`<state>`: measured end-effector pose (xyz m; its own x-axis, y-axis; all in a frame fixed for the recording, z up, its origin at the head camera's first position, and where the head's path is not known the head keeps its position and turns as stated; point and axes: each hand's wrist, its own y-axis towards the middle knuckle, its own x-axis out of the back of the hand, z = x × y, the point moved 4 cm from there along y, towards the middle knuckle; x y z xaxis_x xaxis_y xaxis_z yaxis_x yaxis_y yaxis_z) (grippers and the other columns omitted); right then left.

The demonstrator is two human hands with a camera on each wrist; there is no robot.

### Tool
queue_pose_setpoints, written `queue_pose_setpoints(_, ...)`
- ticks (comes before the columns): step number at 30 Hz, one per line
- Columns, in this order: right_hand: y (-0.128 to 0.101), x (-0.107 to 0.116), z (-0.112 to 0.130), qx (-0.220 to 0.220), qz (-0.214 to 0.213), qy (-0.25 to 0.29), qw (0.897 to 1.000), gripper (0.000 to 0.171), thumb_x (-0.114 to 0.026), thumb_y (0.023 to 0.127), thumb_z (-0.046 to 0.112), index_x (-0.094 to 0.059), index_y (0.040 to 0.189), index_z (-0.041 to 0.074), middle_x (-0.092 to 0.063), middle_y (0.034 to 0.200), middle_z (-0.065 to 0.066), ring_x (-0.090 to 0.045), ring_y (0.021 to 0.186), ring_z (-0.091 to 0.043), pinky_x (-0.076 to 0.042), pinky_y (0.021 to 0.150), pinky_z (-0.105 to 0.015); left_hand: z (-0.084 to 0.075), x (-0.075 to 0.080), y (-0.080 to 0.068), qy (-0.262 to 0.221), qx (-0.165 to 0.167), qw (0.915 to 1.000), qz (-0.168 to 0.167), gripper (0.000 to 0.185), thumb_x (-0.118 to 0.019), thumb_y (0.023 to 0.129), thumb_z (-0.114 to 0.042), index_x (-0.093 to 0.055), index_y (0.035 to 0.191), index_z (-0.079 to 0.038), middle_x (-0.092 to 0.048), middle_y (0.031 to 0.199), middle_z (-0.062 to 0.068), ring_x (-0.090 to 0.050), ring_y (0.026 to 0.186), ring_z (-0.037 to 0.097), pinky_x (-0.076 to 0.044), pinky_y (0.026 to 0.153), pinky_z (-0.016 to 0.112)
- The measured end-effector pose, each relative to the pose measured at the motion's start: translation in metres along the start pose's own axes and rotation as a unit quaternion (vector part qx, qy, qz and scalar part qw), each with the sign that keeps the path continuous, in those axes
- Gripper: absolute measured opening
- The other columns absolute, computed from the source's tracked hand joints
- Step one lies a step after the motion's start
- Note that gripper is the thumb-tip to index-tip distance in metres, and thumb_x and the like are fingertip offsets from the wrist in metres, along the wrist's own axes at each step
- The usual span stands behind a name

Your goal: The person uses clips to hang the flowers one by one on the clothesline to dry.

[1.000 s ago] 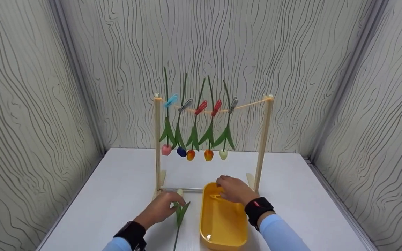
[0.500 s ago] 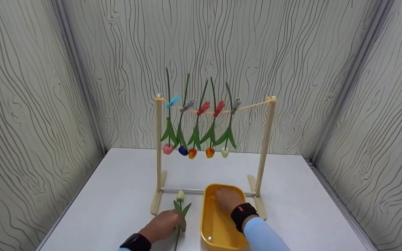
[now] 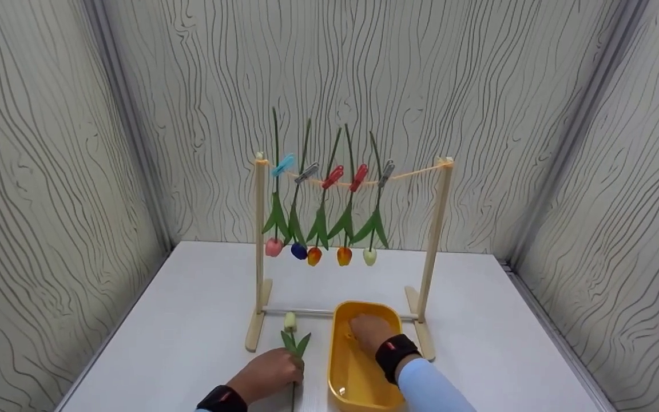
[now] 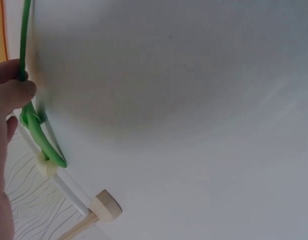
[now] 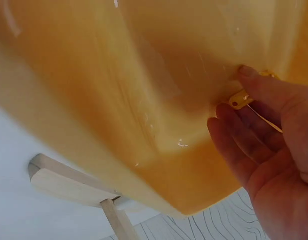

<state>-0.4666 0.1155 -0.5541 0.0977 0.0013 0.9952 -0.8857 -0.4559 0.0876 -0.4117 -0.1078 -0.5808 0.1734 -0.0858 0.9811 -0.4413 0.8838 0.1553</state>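
Note:
My left hand (image 3: 272, 369) pinches the green stem of a white tulip (image 3: 290, 321) low over the table, just below its leaves. In the left wrist view, thumb and fingers (image 4: 16, 92) close on that stem (image 4: 24, 45), the bloom pointing away. My right hand (image 3: 372, 332) is down inside a yellow tub (image 3: 335, 366). In the right wrist view, its thumb and curled fingers (image 5: 239, 132) are around a yellow clothespin (image 5: 239, 99), partly hidden by the hand, near the tub's floor.
Behind the hands stands a wooden rack (image 3: 436, 240) with an orange string (image 3: 415, 173). Several tulips hang upside down from it by clothespins: pink (image 3: 274, 247), blue (image 3: 299, 250), orange (image 3: 344, 256) and white (image 3: 369, 257). Patterned walls (image 3: 329, 68) enclose the white table (image 3: 192, 309).
My right hand has gone from the tub's far rim down into it, to the yellow clothespin. My left hand has slid from near the tulip's bloom down to its stem.

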Motion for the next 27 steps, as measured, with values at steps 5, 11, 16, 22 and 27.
queue_pose_setpoints(5,-0.001,0.007,-0.007,-0.021,0.031,0.102,0.994,0.015,-0.083,0.094,0.009,-0.069,0.092,0.007,-0.064,0.085,-0.005,-0.052,0.074,-0.018,-0.052,0.072,-0.034,0.004,0.003,-0.004,-0.055,0.025,0.9974,-0.039,0.022,-0.084,0.092,-0.008,-0.088,0.109,-0.022,-0.085,0.106,-0.008,-0.078,0.094,0.001,-0.062,0.088,0.013)
queue_pose_setpoints(11,0.004,0.018,-0.024,-0.015,0.002,0.230,0.973,0.025,-0.089,0.084,0.004,-0.075,0.105,0.000,-0.068,0.100,-0.011,-0.056,0.087,-0.021,-0.058,0.081,-0.041,0.010,0.007,-0.012,-0.121,0.049,0.9846,-0.116,0.016,-0.080,0.095,-0.006,-0.085,0.103,-0.018,-0.085,0.105,-0.006,-0.076,0.095,0.003,-0.062,0.088,0.016)
queue_pose_setpoints(16,0.004,0.022,-0.035,-0.015,-0.030,0.286,0.958,0.033,-0.083,0.079,-0.002,-0.079,0.111,-0.002,-0.073,0.107,-0.014,-0.063,0.095,-0.023,-0.061,0.087,-0.044,0.013,0.015,-0.016,-0.192,0.099,0.9592,-0.183,0.018,-0.075,0.099,-0.004,-0.082,0.108,-0.018,-0.084,0.110,-0.005,-0.078,0.104,0.008,-0.065,0.095,0.023)
queue_pose_setpoints(22,0.000,0.027,-0.044,-0.037,-0.043,0.363,0.930,0.031,-0.082,0.086,0.003,-0.079,0.117,-0.001,-0.078,0.111,-0.016,-0.070,0.097,-0.024,-0.066,0.091,-0.047,0.014,0.033,-0.010,-0.237,0.149,0.9244,-0.259,0.025,-0.075,0.098,0.001,-0.081,0.113,-0.018,-0.082,0.115,-0.002,-0.079,0.109,0.014,-0.066,0.097,0.027)
queue_pose_setpoints(27,-0.004,0.034,-0.051,-0.074,-0.044,0.430,0.899,0.035,-0.080,0.097,0.012,-0.077,0.129,0.001,-0.077,0.123,-0.019,-0.077,0.106,-0.029,-0.067,0.098,-0.048,0.018,0.046,0.001,-0.290,0.221,0.8853,-0.289,0.026,-0.072,0.101,-0.004,-0.082,0.120,-0.018,-0.083,0.116,-0.001,-0.079,0.106,0.014,-0.065,0.100,0.029)
